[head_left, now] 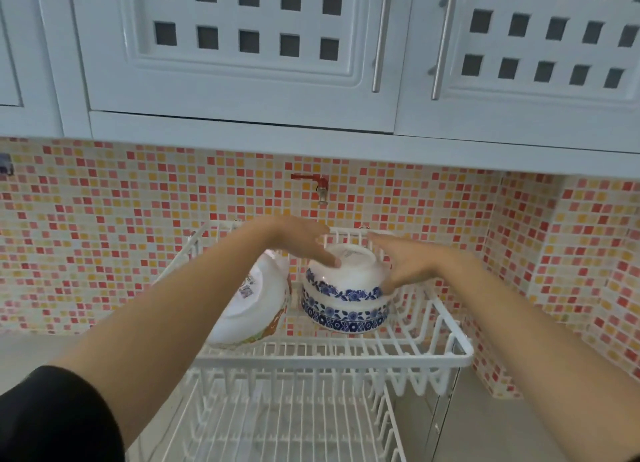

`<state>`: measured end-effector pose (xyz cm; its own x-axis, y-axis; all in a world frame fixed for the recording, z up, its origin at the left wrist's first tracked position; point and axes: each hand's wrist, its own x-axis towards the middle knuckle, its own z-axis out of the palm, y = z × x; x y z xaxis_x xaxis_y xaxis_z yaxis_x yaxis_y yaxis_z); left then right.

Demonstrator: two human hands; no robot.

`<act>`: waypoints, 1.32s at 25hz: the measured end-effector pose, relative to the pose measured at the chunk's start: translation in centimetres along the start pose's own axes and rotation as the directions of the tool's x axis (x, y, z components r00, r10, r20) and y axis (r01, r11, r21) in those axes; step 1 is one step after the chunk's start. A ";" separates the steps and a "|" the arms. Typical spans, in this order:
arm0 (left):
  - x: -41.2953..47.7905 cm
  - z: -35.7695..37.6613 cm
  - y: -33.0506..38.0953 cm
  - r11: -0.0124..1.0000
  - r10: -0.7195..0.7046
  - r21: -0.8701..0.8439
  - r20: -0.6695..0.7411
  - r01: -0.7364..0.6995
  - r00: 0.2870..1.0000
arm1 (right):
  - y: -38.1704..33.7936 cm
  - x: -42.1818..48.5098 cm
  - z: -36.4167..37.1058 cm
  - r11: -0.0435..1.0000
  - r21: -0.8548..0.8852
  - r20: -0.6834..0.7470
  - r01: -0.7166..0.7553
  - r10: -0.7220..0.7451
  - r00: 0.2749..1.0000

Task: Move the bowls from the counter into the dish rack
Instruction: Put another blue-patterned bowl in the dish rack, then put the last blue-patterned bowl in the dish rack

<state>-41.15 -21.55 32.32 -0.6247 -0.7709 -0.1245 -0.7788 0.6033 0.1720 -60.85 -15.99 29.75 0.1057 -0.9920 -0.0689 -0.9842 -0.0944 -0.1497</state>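
Observation:
A white wire dish rack [332,359] with two tiers stands against the tiled wall. On its upper tier two white bowls with blue flower bands [344,293] sit upside down, one stacked on the other. To their left a larger white bowl with an orange pattern [251,305] leans on its side. My left hand [298,241] reaches over the stack, fingers spread, one fingertip touching the top bowl's base. My right hand [403,264] rests against the top bowl's right side, fingers apart. Neither hand grips anything.
White upper cabinets [242,52] with metal handles hang low just above the rack. A small red tap [320,184] juts from the mosaic wall behind it. The rack's lower tier [284,423] holds nothing. Grey counter shows to the right.

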 end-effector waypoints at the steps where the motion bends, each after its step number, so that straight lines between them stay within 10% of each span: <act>1: -0.8 -0.7 -0.9 1.000 0.016 0.024 -0.059 -0.014 0.998 | -0.9 0.2 -0.6 0.999 -0.048 -0.022 0.003 -0.004 1.000; 10: -8.2 -2.4 -19.1 0.978 -0.201 0.000 -0.297 0.211 0.933 | -20.3 9.6 -1.2 0.982 -0.151 -0.262 0.114 -0.150 0.953; 19: -16.7 0.9 -38.4 0.885 -0.462 -0.022 -0.164 0.465 0.872 | -39.9 19.9 6.0 0.997 -0.081 -0.122 0.004 -0.014 0.992; 33: -14.2 25.9 -54.6 0.637 -0.707 -0.328 0.115 0.698 0.698 | -46.2 29.1 34.2 0.926 0.245 0.071 -0.289 0.280 0.957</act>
<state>8.72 -38.28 -0.57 0.1076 -0.9411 -0.3206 -0.9130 -0.2212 0.3429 -7.45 -37.65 0.93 -0.1644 -0.9702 -0.1781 -0.9067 0.2197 -0.3600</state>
